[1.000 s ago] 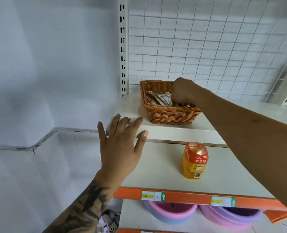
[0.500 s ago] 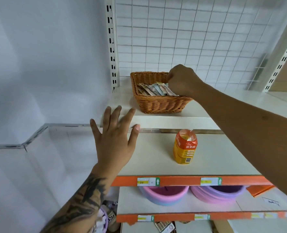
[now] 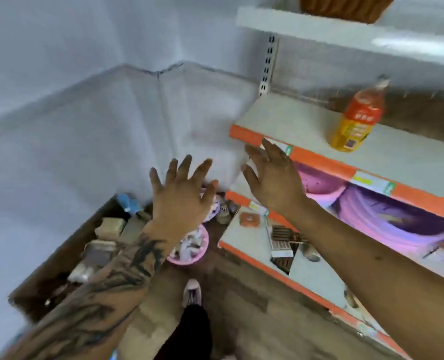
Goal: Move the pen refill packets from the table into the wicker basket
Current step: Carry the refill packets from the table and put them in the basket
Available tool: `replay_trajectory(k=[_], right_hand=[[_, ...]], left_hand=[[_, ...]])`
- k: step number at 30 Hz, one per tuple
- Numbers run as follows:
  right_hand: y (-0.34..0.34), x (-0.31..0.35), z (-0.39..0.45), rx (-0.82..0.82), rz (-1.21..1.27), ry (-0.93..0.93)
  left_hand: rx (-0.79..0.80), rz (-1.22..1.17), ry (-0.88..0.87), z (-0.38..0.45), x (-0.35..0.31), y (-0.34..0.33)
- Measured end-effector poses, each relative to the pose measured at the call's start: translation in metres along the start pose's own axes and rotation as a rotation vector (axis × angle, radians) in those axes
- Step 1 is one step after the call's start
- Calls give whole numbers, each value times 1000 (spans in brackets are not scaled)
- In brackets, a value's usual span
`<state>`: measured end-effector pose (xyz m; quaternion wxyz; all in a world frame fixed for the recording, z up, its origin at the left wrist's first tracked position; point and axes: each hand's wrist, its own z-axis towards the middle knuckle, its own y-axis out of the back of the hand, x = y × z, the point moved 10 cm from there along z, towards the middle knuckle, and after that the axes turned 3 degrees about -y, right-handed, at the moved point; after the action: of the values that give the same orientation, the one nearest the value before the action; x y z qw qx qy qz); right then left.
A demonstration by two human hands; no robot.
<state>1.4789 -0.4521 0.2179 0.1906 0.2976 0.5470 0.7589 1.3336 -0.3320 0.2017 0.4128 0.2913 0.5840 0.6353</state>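
Note:
Only the bottom of the wicker basket [image 3: 345, 7] shows, on the top white shelf at the upper edge of the blurred head view; its contents are out of sight. No pen refill packets can be made out. My left hand [image 3: 181, 196] hangs in the air at the middle with fingers spread and holds nothing. My right hand [image 3: 272, 178] is beside it, in front of the orange shelf edge, fingers spread and empty too. Both hands are well below the basket.
An orange drink bottle [image 3: 356, 118] stands on the middle shelf. Pink and purple basins [image 3: 387, 219] sit on the shelf below. A brown box of packets [image 3: 96, 245] and a small pink bowl [image 3: 189, 250] are on the floor by my shoe [image 3: 192, 292].
My right hand has left the basket and dropped down, open and empty. The view has swung down and left, so the basket is nearly out of frame. My left hand stays spread.

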Motion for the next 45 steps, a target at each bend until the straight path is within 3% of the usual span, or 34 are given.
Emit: replay_trajectory(k=[3, 8, 11, 15, 18, 24, 28, 36, 45], right_hand=[[-69, 76, -46, 191, 29, 150], [-128, 170, -130, 399, 37, 312], [-153, 240, -183, 515, 9, 445], [-168, 339, -250, 533, -24, 608], [-179, 406, -310, 536, -45, 698], [-212, 542, -427, 700, 7, 750], [-236, 613, -508, 772, -9, 815], [-266, 738, -595, 870, -8, 906], [-319, 908, -634, 920, 2, 1073]], left_hand=[[134, 119, 155, -99, 61, -29], [300, 122, 419, -231, 133, -50], [314, 73, 606, -330, 173, -49], [333, 16, 829, -465, 231, -46], [323, 3, 935, -549, 270, -38], [212, -72, 1087, -704, 341, -10], [272, -119, 1209, -810, 378, -9], [227, -167, 1354, -920, 443, 10], [138, -195, 1537, -1004, 552, 28]])
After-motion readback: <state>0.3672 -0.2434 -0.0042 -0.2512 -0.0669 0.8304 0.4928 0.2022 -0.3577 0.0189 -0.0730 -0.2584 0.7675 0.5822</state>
